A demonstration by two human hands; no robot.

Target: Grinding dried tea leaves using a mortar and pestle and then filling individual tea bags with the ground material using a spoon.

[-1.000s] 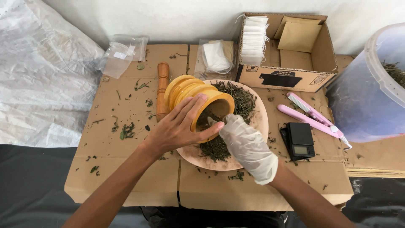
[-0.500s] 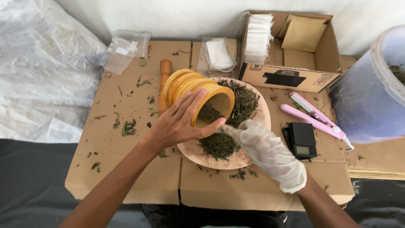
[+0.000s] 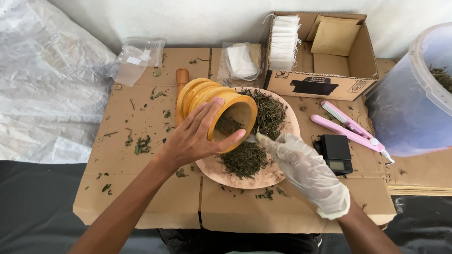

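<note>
Left hand point(image 3: 195, 136) had its fingers wrapped round the yellow mortar point(image 3: 219, 112), tipped over the plate point(image 3: 278, 174). Gloved right hand point(image 3: 303, 167) pinched something tiny at the rim; best scraped slowly, herbs point(image 3: 245, 157) landing on-plate.

the plate point(image 3: 278, 175) sits mid-table on the cardboard point(image 3: 141, 197), herbs point(image 3: 245, 159) heaped on it. the mortar point(image 3: 221, 110) lies tipped on the plate's left edge, left hand point(image 3: 193, 138) over it, pestle point(image 3: 181, 89) just behind. the right hand point(image 3: 306, 171) is at the plate's right side. right of that, the scale point(image 3: 336, 153), then the sealer point(image 3: 351, 129). the box point(image 3: 325, 70) stands behind, the bucket point(image 3: 414, 94) far right.
</note>
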